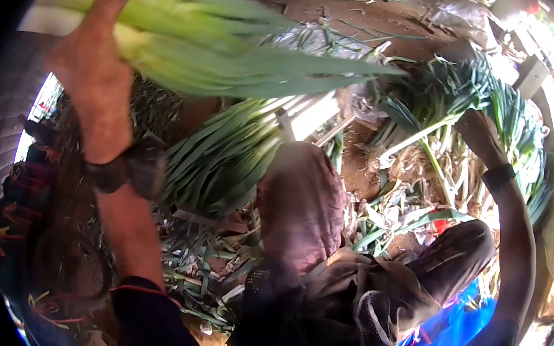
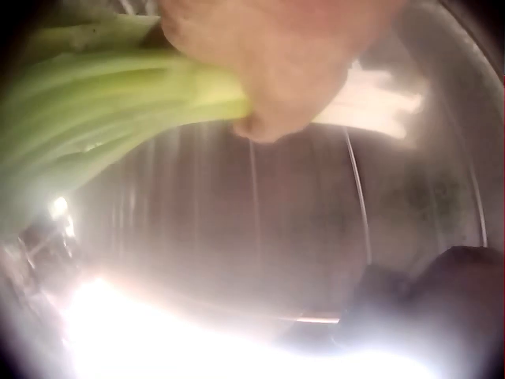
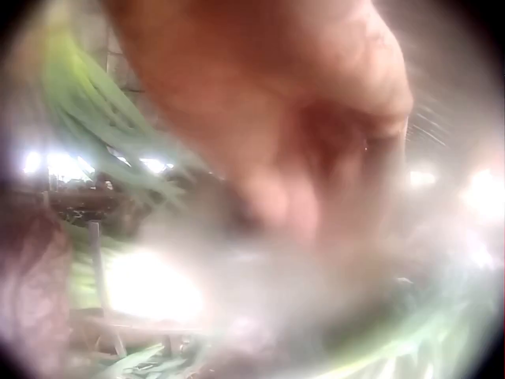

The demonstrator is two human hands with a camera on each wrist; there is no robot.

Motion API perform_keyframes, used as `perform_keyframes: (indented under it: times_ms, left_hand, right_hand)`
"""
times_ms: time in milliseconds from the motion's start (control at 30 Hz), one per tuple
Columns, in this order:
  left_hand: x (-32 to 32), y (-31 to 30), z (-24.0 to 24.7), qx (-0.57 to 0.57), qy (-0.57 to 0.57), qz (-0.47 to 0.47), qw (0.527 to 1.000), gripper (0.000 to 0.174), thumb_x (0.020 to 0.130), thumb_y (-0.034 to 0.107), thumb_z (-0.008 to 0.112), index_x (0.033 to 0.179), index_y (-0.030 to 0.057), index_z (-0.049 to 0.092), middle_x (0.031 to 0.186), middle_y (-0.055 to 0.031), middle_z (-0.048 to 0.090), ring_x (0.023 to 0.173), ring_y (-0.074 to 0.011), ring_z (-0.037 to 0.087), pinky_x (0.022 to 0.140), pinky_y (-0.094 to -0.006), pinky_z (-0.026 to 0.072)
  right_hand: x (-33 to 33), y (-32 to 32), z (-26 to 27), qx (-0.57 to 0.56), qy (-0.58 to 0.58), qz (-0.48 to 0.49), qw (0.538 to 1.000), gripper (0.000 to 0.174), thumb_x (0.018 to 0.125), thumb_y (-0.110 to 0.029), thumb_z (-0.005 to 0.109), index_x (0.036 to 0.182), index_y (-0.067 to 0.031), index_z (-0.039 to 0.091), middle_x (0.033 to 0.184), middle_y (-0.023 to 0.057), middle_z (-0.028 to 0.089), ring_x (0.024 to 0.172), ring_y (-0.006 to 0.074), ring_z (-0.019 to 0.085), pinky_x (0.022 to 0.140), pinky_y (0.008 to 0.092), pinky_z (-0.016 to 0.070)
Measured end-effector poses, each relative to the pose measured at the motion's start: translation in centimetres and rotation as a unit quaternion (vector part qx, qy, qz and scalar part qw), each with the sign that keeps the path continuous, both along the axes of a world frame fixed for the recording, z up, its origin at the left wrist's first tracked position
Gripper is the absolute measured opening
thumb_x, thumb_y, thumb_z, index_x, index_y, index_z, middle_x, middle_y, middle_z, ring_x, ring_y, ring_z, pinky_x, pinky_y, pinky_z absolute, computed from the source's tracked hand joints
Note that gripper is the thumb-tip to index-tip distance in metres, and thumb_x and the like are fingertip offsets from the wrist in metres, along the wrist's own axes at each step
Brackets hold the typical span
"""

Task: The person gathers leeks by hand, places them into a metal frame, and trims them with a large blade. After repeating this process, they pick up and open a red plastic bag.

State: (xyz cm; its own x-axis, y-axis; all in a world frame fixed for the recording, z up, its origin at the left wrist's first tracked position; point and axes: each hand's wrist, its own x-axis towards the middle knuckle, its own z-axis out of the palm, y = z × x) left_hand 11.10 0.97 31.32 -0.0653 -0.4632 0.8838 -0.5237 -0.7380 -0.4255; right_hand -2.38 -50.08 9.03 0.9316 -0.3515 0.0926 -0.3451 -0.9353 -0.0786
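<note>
the leek bundle [image 1: 235,55] is gripped by the left hand [image 1: 96,75], fingers curled, above the ground [image 1: 333,8], its long axis crosswise, leaf tips rightward. the right hand [image 1: 482,136] is partly curled at the leek pile [image 1: 518,123]; its hold cannot be told.

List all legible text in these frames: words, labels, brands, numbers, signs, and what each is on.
No legible text in any view.
Blue plastic: no lettering readable; partly hidden, blurred.
Whitish plastic at the head view's top right: too small and blurred to tell.
Dark bands on the left wrist and right wrist: no marking readable.
</note>
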Motion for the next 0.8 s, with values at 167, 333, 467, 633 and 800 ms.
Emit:
perform_keyframes:
  times_ms: [167, 333, 467, 633, 800]
  left_hand:
    - [-0.8, 4.7, 2.4, -0.198, 0.3, 0.032, 0.933, 0.051, 0.078, 0.013, 0.076, 0.124, 0.0008, 0.058, 0.104, -0.0151, 0.067, 0.087, -0.0258, 0.066, 0.079, -0.0338, 0.0544]
    - [3.1, 6.2, -2.0, 0.026, 0.401, 0.376, 0.835, 0.07, 0.071, 0.009, 0.073, 0.136, 0.0068, 0.045, 0.109, -0.0218, 0.068, 0.098, -0.0358, 0.068, 0.086, -0.0446, 0.0544]
    - [8.6, 7.6, -11.9, 0.124, 0.536, 0.337, 0.765, 0.064, 0.067, 0.008, 0.075, 0.125, 0.0032, 0.049, 0.104, -0.0221, 0.069, 0.095, -0.0385, 0.068, 0.083, -0.0467, 0.0548]
    - [13.6, 1.9, -23.6, 0.185, 0.66, 0.255, 0.682, 0.052, 0.072, 0.01, 0.069, 0.118, -0.0032, 0.049, 0.1, -0.0274, 0.067, 0.094, -0.0414, 0.067, 0.08, -0.0473, 0.0548]
    - [19.6, -6.4, -32.2, 0.21, 0.71, 0.212, 0.638, 0.064, 0.07, 0.017, 0.08, 0.122, -0.0016, 0.046, 0.106, -0.0248, 0.065, 0.096, -0.0414, 0.065, 0.083, -0.0474, 0.0539]
  right_hand:
    - [5.3, 2.4, -3.8, 0.061, -0.026, 0.144, 0.987, 0.041, 0.074, -0.014, 0.072, 0.113, -0.0069, 0.066, 0.114, 0.0144, 0.064, 0.111, 0.0324, 0.059, 0.096, 0.0404, 0.0468]
    - [7.9, 4.9, -8.6, 0.061, 0.048, 0.216, 0.973, 0.035, 0.078, -0.022, 0.066, 0.11, -0.008, 0.069, 0.106, 0.0145, 0.068, 0.104, 0.0326, 0.063, 0.091, 0.0403, 0.0512]
    - [7.4, 4.9, -12.7, 0.099, 0.121, 0.248, 0.956, 0.048, 0.081, -0.031, 0.074, 0.123, -0.0088, 0.064, 0.116, 0.0162, 0.067, 0.108, 0.033, 0.063, 0.094, 0.0421, 0.0495]
    - [7.6, 5.5, -17.6, 0.151, 0.217, 0.227, 0.937, 0.046, 0.084, -0.032, 0.071, 0.125, -0.0115, 0.063, 0.121, 0.0133, 0.065, 0.111, 0.0297, 0.062, 0.099, 0.0411, 0.0475]
    - [11.0, 8.7, -18.4, 0.171, 0.258, 0.254, 0.916, 0.047, 0.086, -0.033, 0.068, 0.125, -0.0093, 0.062, 0.115, 0.0161, 0.065, 0.11, 0.0308, 0.061, 0.096, 0.0425, 0.0479]
